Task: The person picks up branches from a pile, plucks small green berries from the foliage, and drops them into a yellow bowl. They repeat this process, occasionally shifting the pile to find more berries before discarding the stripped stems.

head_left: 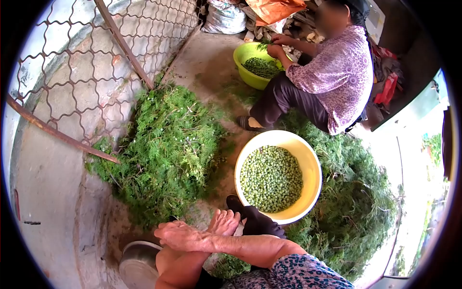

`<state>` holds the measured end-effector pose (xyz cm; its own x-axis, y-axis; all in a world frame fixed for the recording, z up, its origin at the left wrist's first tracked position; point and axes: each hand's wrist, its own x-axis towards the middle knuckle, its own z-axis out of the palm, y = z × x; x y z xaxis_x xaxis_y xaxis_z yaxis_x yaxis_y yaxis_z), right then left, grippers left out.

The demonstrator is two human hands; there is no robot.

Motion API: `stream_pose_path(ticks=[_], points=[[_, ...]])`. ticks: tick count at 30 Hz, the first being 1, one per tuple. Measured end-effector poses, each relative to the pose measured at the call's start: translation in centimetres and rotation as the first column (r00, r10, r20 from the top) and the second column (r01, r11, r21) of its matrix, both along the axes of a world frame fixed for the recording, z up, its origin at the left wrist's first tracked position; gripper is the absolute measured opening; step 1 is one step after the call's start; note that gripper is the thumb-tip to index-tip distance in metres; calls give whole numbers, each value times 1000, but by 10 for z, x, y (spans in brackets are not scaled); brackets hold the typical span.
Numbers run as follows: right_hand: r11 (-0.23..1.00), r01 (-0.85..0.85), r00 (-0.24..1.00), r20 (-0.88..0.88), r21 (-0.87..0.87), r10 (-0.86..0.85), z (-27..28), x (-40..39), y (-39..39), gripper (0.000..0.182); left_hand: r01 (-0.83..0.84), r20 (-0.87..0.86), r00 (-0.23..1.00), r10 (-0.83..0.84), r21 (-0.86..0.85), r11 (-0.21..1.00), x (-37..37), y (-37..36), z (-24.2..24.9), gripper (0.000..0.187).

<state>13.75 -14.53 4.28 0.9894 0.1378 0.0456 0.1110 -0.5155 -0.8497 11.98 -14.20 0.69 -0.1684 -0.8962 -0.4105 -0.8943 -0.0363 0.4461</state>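
Observation:
My bare forearms cross at the wrists near the bottom centre. My right hand (179, 235) lies to the left, back up, with its fingers curled under; whatever it may hold is hidden. My left hand (224, 222) is beyond the crossing, fingers bent and close together, their inner side out of sight. Nearest to it stands a large cream-yellow tub (315, 168) with many small green berries (271, 179) in it. Left of the tub is a heap of green conifer sprigs (168, 149). More sprigs lie under my forearms.
Across from me a seated person (332, 77) holds a green sprig over a yellow-green basin (245, 79) of berries. A metal basin (138, 265) sits at lower left. Darker branches (351, 207) spread at right. A metal lattice (86, 62) and white sacks (224, 18) stand behind.

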Motion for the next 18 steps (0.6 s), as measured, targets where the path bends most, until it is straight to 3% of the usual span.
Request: stream_pose_path(ticks=[1,2,3,11,18], points=[[1000,-8,999,-48,1,8,5,0,3,20,-41,-44,998,38,-89,995,1,2,3,68],[1000,-18,996,-84,-21,17,8,4,-1,20,30,21,999,-34,179,983,1,-11,-1,70],[999,-38,997,-71,-25,36,7,5,-1,19,77,-58,997,-58,414,907,5,-28,-1,73],[995,-97,984,-154,-18,93,10,7,-5,22,103,15,993,-113,303,947,4,-19,6,81],[1000,-24,999,-38,12,25,2,4,2,15,57,6,998,-60,239,969,2,-16,4,83]])
